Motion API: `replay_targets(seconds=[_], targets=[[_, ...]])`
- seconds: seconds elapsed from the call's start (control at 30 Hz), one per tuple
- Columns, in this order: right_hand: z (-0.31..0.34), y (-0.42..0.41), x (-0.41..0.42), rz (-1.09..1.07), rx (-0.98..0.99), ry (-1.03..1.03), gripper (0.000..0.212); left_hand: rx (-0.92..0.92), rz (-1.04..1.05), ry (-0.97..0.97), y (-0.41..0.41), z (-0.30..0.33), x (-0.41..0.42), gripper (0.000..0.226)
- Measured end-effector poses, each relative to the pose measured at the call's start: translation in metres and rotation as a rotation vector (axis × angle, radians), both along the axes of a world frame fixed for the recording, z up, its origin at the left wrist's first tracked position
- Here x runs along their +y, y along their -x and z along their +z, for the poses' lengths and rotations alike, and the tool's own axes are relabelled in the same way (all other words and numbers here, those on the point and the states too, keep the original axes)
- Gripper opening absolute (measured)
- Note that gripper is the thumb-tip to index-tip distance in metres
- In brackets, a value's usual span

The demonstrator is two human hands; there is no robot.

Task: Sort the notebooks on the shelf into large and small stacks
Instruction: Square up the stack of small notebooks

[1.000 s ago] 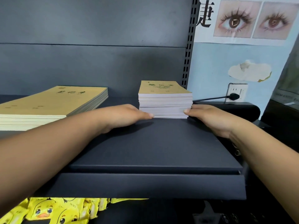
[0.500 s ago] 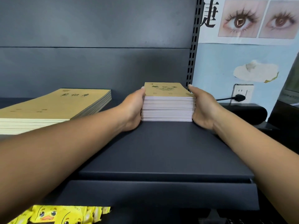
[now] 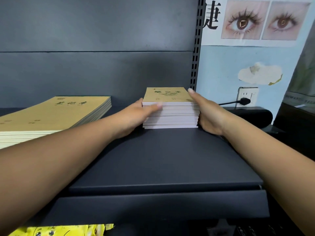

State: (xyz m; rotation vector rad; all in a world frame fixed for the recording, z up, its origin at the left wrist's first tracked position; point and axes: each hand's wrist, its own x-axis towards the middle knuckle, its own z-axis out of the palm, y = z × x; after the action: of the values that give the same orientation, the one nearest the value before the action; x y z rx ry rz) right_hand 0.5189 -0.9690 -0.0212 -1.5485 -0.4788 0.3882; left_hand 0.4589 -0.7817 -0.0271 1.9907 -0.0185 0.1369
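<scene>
Hands, left [image 3: 136, 113] and right [image 3: 207, 113], press flat against small stack [image 3: 170, 114]; large stack [image 3: 51, 116] cut off

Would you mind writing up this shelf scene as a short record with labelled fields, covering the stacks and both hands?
small stack: small notebooks, right of centre on the shelf, edges roughly even
large stack: large notebooks, at the left, lower and wider, untouched
left hand: left hand against the small stack's left side, a finger across its front edge
right hand: right hand against its right side, a fingertip at the top cover's far corner
sorting state: two separate stacks by size
nearby: wall socket with plug, right of the shelf
</scene>
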Motion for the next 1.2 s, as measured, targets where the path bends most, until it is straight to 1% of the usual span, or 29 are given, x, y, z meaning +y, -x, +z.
replay_targets(seconds=[0.07,0.17,0.23,0.33,0.43,0.57,0.63,0.7,0.77,0.8,0.9,1.0,1.1,1.17,1.2], targets=[[-0.003,-0.003,-0.006,0.033,-0.127,0.101,0.030,-0.076,-0.025,-0.211,0.005,0.001,0.004,0.044],[-0.002,-0.007,-0.017,0.067,-0.252,0.200,0.025,-0.149,0.011,-0.278,0.005,0.006,0.008,0.046],[-0.003,-0.009,-0.020,0.049,-0.346,0.278,0.024,-0.167,0.028,-0.348,0.004,0.008,0.010,0.047],[-0.006,-0.010,-0.020,0.008,-0.435,0.307,0.023,-0.179,0.029,-0.396,0.002,0.008,0.012,0.047],[-0.008,-0.007,-0.022,0.014,-0.450,0.311,0.016,-0.147,0.029,-0.415,0.002,0.006,0.011,0.044],[-0.011,-0.008,-0.021,-0.037,-0.478,0.317,0.013,-0.103,0.052,-0.395,0.003,0.008,0.011,0.040],[-0.012,-0.007,-0.021,-0.026,-0.452,0.317,0.016,-0.070,0.027,-0.419,0.005,0.007,0.011,0.043],[-0.012,-0.005,-0.023,0.021,-0.442,0.375,0.031,-0.016,-0.009,-0.518,0.008,0.004,0.013,0.050],[-0.014,-0.004,-0.027,0.047,-0.458,0.453,0.044,0.024,-0.002,-0.625,0.009,0.001,0.016,0.055],[-0.015,-0.004,-0.028,0.044,-0.462,0.475,0.043,0.026,0.017,-0.652,0.008,0.001,0.017,0.055],[-0.017,-0.002,-0.029,0.015,-0.460,0.477,0.032,0.017,0.044,-0.733,0.007,0.002,0.020,0.055],[-0.014,-0.003,-0.028,-0.041,-0.540,0.587,0.036,0.005,0.046,-0.854,0.008,0.004,0.019,0.055],[-0.013,-0.001,-0.026,-0.100,-0.619,0.686,0.040,0.002,0.051,-0.929,0.010,0.005,0.018,0.056],[-0.013,0.003,-0.028,-0.101,-0.603,0.699,0.038,0.042,0.060,-0.936,0.014,0.006,0.018,0.056],[-0.014,0.004,-0.030,-0.086,-0.570,0.672,0.037,0.073,0.054,-0.937,0.018,0.006,0.018,0.062]])
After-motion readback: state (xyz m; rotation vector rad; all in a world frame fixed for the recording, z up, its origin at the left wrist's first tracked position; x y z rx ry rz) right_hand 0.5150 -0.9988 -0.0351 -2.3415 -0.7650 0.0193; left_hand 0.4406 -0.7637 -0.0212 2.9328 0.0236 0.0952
